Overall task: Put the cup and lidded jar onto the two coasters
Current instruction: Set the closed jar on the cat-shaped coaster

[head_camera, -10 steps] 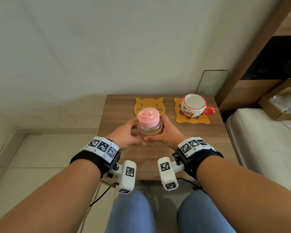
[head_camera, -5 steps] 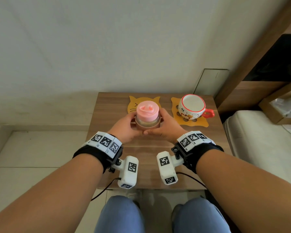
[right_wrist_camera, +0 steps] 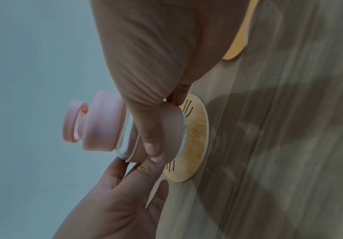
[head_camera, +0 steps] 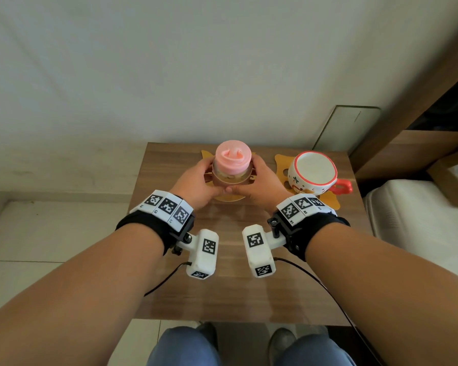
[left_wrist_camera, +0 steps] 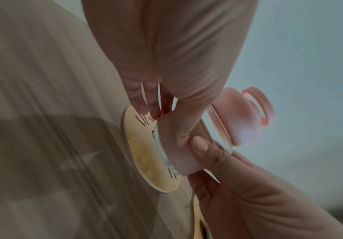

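Note:
A glass jar [head_camera: 232, 165] with a pink lid and a pink sleeve is held between my left hand [head_camera: 196, 182] and right hand [head_camera: 261, 182], both curled round its sides. It stands upright over the yellow cat-face coaster [head_camera: 230, 198] at the back left of the wooden table [head_camera: 222, 286]. In the left wrist view the jar [left_wrist_camera: 178, 160] has its base at the coaster [left_wrist_camera: 145, 155]; I cannot tell if it touches. The right wrist view shows the jar [right_wrist_camera: 166, 129] and coaster [right_wrist_camera: 197, 134] equally close. A white cup [head_camera: 312, 173] with red rim and handle sits on the second coaster [head_camera: 331, 203].
A white wall rises right behind the table. A mattress [head_camera: 421, 220] lies to the right, with a cardboard box [head_camera: 455, 178] and wooden furniture [head_camera: 421, 149] beyond it. A pale panel [head_camera: 347, 128] leans on the wall. Tiled floor lies to the left.
Both hands have carried the jar away from me, from above the table's middle to over the left coaster, and lowered it. The cup has stayed put.

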A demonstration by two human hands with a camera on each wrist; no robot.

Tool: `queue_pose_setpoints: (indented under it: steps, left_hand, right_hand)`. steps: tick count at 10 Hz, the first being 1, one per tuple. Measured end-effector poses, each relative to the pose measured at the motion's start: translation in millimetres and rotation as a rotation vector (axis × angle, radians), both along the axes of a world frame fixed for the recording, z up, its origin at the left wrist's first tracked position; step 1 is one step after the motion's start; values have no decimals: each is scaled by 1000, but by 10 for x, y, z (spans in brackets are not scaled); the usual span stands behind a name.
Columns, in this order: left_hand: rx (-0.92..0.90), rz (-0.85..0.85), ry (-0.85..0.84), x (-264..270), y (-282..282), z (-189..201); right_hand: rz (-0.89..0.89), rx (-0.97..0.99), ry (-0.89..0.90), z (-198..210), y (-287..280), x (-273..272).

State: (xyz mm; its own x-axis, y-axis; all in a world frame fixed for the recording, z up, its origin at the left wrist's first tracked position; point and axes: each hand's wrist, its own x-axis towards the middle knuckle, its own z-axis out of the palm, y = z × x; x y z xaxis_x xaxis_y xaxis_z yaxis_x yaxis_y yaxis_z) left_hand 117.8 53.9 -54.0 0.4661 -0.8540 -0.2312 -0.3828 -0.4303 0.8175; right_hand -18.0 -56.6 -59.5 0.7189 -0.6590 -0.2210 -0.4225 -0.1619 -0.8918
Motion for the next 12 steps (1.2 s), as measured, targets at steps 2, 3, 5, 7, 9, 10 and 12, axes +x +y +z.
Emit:
queue_pose_setpoints:
  steps: [2, 3, 5, 7, 9, 10, 12]
  left_hand:
    - [8, 4, 3, 67, -83, -84]
    - [11, 11, 18, 85, -85, -111]
    - [17, 21, 45, 114, -42, -150]
    - [21, 29, 60, 95, -23, -196]
    - [38, 59, 84, 79, -3, -209]
    - [43, 87, 97, 55, 16, -162]
    - [57, 113, 87, -28, 126, -57]
  right_hand:
    - [-7, 22, -7, -83, -72, 73]
    - [3, 9, -10, -90, -84, 97]
    - [36, 19, -6, -152, -47, 119]
    - [51, 28, -8, -150, -34, 89]
    - [64, -16, 4, -97, 3, 56]
    - [44, -13, 22, -71, 25, 27]
    - [-11, -55, 112, 32, 99, -106]
